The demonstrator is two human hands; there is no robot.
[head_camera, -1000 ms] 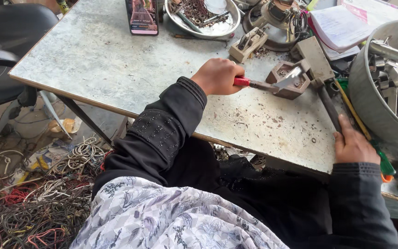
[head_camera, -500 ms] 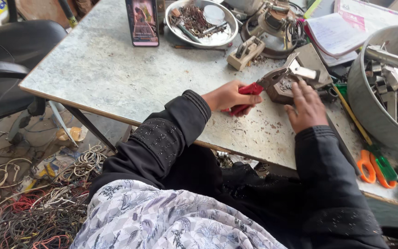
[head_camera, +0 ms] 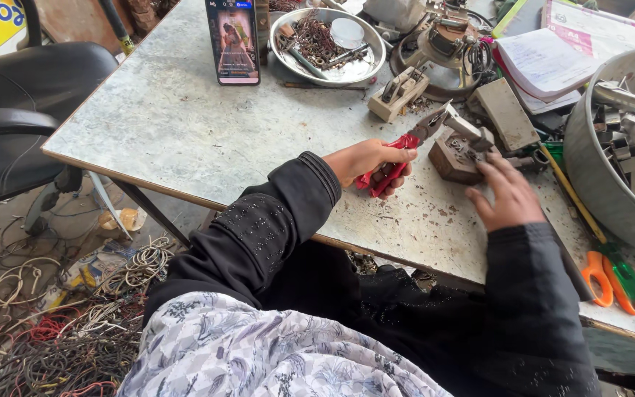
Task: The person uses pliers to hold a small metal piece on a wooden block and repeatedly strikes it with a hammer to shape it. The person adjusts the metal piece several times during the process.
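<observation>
A grey speckled surface [head_camera: 185, 125] fills most of what I see, its near edge running from nine o'clock down toward five. At nine o'clock beside it stands a black office chair [head_camera: 23, 110], and below that, at seven o'clock, the floor is strewn with a tangle of loose wires [head_camera: 45, 331]. At three o'clock a large grey metal tub [head_camera: 597, 169] holds metal scrap pieces. At twelve o'clock sits a round steel dish [head_camera: 361, 62] of small rusty parts, and just left of it a smartphone [head_camera: 233, 40] stands upright with its screen lit. Papers [head_camera: 545, 62] lie at one o'clock.

Near the middle, slightly toward two o'clock, a brownish metal block [head_camera: 453, 158] rests on the surface. The right hand [head_camera: 508, 195] lies with fingers spread against the block's near side, a loose steadying grip rather than a clench. The left hand [head_camera: 369, 162] is clenched around the red handles of a pair of pliers [head_camera: 406, 151], whose grey nose points toward one o'clock and meets a metal strip on top of the block. Both sleeves are black.

At four o'clock, on the surface's edge, lie orange-handled scissors [head_camera: 597, 276] touching a green-handled tool [head_camera: 630, 279].
</observation>
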